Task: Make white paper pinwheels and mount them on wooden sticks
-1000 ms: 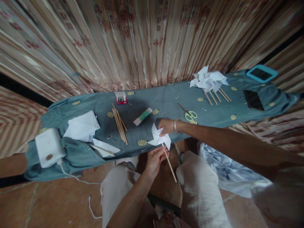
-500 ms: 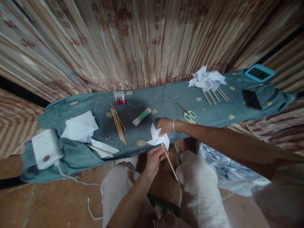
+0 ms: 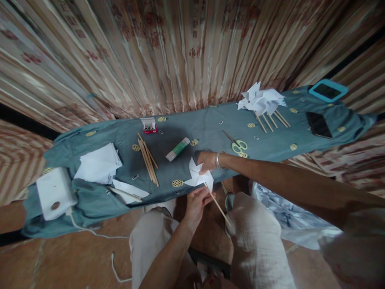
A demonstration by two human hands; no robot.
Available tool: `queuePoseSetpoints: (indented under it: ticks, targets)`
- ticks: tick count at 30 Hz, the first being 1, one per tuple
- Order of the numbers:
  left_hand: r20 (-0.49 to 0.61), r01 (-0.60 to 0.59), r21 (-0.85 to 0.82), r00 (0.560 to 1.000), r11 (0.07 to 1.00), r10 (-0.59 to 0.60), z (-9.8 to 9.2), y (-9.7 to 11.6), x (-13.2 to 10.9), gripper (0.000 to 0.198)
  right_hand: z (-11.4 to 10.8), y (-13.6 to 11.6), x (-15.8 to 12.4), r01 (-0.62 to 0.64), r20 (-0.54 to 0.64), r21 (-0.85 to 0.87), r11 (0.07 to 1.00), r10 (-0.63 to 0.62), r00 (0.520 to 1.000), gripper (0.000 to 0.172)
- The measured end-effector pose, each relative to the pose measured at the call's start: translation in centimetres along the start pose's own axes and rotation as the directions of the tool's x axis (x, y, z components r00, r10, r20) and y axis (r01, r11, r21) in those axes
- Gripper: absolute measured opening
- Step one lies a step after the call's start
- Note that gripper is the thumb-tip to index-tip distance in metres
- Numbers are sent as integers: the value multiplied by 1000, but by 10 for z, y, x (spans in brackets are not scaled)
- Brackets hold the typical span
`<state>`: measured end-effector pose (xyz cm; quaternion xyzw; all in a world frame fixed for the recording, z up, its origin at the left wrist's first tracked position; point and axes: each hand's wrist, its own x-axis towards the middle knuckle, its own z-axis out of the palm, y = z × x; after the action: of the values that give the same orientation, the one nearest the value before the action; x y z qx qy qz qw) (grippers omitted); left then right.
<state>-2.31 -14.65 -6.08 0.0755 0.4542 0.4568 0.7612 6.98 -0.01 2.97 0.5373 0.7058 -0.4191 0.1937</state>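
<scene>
A white paper pinwheel (image 3: 198,177) on a thin wooden stick (image 3: 221,209) is held at the near edge of the cloth-covered table. My left hand (image 3: 197,200) is closed around the stick just below the paper blades. From the right, my right hand (image 3: 207,161), with a bangle at the wrist, presses its fingers onto the pinwheel's upper part near the centre. Its fingertips are partly hidden. Beyond the hands lie a green and white glue stick box (image 3: 177,149) and green-handled scissors (image 3: 238,145).
Loose wooden sticks (image 3: 148,160), a red box of pins (image 3: 149,127) and stacked white paper (image 3: 99,163) lie leftward, by a white corded device (image 3: 56,193). Several pinwheels (image 3: 261,99), a phone (image 3: 319,124) and a blue-framed device (image 3: 328,90) lie right. A bag (image 3: 288,212) stands below.
Both hands keep their hold on the pinwheel and have barely moved. The stick's lower end has swung slightly to the right, and the whole view has shifted a little.
</scene>
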Motion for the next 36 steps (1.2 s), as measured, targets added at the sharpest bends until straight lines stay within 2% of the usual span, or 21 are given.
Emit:
queuePoseSetpoints:
  ticks: [15,25,29,36]
  targets:
    - [10,10,-35,1000,999,-9,4,-2,3,46,-1,-4,4,-18,20,-22,1000,19,1000,16]
    - [-4,18,-65,1000,998,-18,7,3,0,46,0,-8,-3,-23,-31,-30,999,22,999,15]
    - [0,3,-57,1000,998,-3,5,2,0,45,2,-8,-4,-28,-52,-16,999,27,998,10]
    - [25,-34,-78,999,996,36,4,-7,5,39,8,-2,4,-45,-32,36,998,46,998,14]
